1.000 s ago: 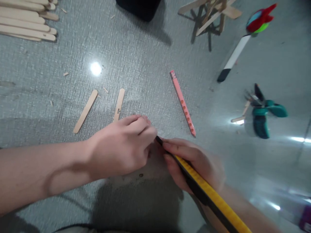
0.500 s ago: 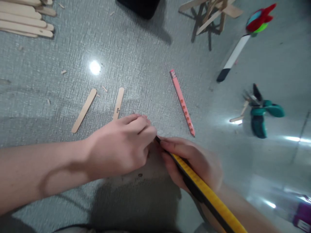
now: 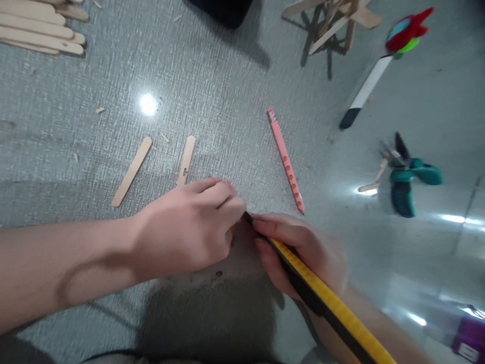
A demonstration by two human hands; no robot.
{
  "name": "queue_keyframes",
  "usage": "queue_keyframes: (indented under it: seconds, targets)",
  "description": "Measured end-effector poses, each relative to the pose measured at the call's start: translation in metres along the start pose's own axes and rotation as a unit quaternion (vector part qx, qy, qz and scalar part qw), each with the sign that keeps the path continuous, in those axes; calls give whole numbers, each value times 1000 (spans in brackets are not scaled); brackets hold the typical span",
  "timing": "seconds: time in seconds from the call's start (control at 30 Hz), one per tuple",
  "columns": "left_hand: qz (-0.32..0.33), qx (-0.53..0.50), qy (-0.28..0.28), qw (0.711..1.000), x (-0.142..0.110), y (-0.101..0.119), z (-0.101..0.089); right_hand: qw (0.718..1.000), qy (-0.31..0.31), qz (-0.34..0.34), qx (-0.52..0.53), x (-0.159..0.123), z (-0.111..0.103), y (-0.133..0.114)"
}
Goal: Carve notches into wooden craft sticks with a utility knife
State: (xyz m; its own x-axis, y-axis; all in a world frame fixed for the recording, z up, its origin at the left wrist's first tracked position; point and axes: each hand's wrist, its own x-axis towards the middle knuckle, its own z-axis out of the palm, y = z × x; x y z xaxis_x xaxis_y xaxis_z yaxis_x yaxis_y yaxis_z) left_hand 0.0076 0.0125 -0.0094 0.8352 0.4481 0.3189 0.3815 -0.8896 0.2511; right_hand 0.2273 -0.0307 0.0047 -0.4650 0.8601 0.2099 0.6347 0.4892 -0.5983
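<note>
My right hand point(image 3: 303, 253) is wrapped around a yellow and black utility knife point(image 3: 326, 303), its tip pointing up-left toward my other hand. My left hand point(image 3: 189, 227) is curled, fingers pressed together down on the grey surface right at the knife's tip; whatever lies under its fingers is hidden. Just beyond its knuckles lies a notched wooden craft stick point(image 3: 186, 160), with a plain craft stick point(image 3: 132, 172) to its left. A pink pencil point(image 3: 285, 161) lies to the right of them.
A pile of craft sticks point(image 3: 41, 30) sits at the far left. At the back stand a craft-stick structure point(image 3: 333, 20) and a dark object point(image 3: 222, 10). On the right lie a white marker point(image 3: 366, 91), a red-green toy point(image 3: 407, 28) and teal cutters point(image 3: 405, 177). Small wood chips are scattered about.
Both hands and the knife stay almost still; only the camera view shifts slightly.
</note>
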Motion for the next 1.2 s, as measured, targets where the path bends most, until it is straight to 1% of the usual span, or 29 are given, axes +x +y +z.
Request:
queue_keyframes:
  seconds: [0.2, 0.63, 0.87, 1.07, 1.2]
  targets:
    - [2, -1, -1, 1000, -1, 0, 0, 1000, -9, 0, 3, 0, 1, -1]
    - [4, 10, -6, 1000, 0, 0, -1, 1000, -7, 8, -5, -1, 1, -1]
    - [1, 11, -18, 1000, 0, 0, -1, 1000, -13, 5, 1, 3, -1, -5]
    - [7, 16, -41, 999, 1, -2, -2, 1000, -24, 18, -9, 5, -2, -10]
    - [3, 16, -39, 999, 0, -1, -3, 999, -25, 33, -3, 5, -3, -11]
